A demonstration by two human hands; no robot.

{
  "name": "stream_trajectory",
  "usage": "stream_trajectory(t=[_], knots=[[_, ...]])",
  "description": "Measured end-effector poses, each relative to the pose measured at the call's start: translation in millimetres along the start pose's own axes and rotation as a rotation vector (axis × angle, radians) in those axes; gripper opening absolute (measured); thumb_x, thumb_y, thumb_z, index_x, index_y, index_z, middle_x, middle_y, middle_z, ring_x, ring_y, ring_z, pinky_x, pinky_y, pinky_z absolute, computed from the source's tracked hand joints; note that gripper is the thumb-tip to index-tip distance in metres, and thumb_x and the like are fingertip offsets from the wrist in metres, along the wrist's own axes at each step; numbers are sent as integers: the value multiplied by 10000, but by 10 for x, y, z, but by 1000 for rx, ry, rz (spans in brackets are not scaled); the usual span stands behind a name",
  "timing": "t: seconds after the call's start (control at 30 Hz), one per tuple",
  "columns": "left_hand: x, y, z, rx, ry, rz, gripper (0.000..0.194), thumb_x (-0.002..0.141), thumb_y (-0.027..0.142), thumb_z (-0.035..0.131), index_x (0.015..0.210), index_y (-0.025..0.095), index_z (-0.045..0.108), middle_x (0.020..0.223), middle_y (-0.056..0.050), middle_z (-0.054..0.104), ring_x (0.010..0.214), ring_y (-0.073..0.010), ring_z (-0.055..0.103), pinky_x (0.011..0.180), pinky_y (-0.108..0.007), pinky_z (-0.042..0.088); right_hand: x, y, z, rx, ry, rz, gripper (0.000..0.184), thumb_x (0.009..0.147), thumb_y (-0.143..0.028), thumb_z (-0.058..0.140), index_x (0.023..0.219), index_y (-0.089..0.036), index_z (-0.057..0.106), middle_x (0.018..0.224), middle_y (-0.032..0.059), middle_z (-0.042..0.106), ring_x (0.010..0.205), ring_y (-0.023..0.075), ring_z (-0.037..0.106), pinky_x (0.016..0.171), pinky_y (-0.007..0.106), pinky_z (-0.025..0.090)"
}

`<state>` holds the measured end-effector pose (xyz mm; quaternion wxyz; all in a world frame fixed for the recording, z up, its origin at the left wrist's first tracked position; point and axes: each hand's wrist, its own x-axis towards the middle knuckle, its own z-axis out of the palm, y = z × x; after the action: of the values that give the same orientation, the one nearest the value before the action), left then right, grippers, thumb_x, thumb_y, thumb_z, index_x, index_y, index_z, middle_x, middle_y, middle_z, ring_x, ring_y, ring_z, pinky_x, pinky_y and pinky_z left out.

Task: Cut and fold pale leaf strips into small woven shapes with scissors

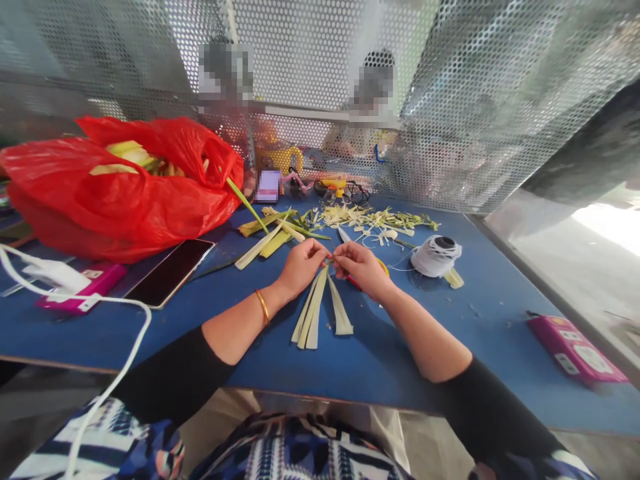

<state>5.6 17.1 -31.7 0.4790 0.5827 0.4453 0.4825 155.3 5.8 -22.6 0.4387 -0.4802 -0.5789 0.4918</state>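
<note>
Several pale green leaf strips (313, 312) hang fanned out from between my fingertips, their wide cut ends toward me. My left hand (301, 267) is closed in a pinch at their narrow top. My right hand (364, 270) pinches at the same spot from the other side; whether thread is also between its fingers is hidden. Partly behind my right hand lies a pair of scissors (384, 268) with a yellow and red handle. A spool of white thread (436, 256) stands to the right, loose thread running from it toward my right hand.
A red plastic bag (125, 200) of plant stalks fills the left. Beside it lie a dark phone (173, 273) and a magenta device (83, 288) with a white cable. Leaf pieces (270, 243) and scraps (365, 217) lie behind my hands. Another magenta device (575, 350) sits right. Perforated metal screen (320, 67) stands behind.
</note>
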Motion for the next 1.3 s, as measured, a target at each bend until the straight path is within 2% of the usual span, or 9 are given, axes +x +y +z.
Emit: stream_trajectory(t=[0.2,0.4,0.47,0.53,0.67,0.73,0.97,1.13,1.3], knots=[[-7,-33,-21,215,18,157,113,792,185,556,695,196,614,710,0,660,677,-147,596,666,-266,457,-12,7,72,67,13,109,175,698,-132,621,856,-193,580,546,-70,615,453,85,583,447,180,417],[-41,8,-9,396,7,376,140,796,141,538,677,202,580,766,-16,656,740,-153,594,718,-271,458,-15,39,48,111,-29,169,36,669,-151,650,667,-163,616,574,-40,630,467,54,559,455,163,398],[-49,23,4,338,70,317,125,804,177,575,681,198,572,768,-16,645,745,-154,589,700,-266,461,0,61,36,146,9,125,70,654,-200,679,671,-164,622,582,-40,629,474,54,554,462,168,397],[-56,41,20,205,88,136,171,812,271,640,680,191,567,715,-9,624,695,-151,579,668,-267,468,14,74,30,176,48,57,119,640,-246,700,701,-170,632,594,-40,634,483,60,555,470,177,399],[-77,88,48,-284,-196,-359,266,858,373,649,716,158,583,656,-16,614,585,-131,589,625,-276,511,17,58,29,202,62,-58,180,640,-315,711,730,-181,631,575,-48,613,483,75,539,486,205,419],[-82,110,45,-472,-272,-471,208,851,292,676,736,143,586,649,-5,598,536,-105,577,598,-258,524,11,38,19,194,52,-99,188,654,-329,706,749,-184,633,570,-52,603,481,77,525,499,216,427],[-31,168,-31,-650,-252,-538,220,891,75,538,677,118,556,544,48,450,347,3,284,321,-106,226,6,50,-27,-42,74,-244,151,793,-338,588,813,-192,621,713,-1,670,597,124,606,565,248,443],[-2,195,-32,-671,-149,-637,358,915,58,451,566,139,471,461,75,348,324,3,225,308,-105,181,-73,82,-3,-695,87,-574,217,922,-225,462,884,-185,672,840,69,709,761,181,640,709,303,445],[-26,199,-25,-631,-61,-555,283,806,21,616,569,132,508,445,98,316,335,11,219,327,-111,160,-106,72,3,-1120,10,-771,262,968,-178,433,941,-171,693,821,88,713,767,190,624,735,312,398]])
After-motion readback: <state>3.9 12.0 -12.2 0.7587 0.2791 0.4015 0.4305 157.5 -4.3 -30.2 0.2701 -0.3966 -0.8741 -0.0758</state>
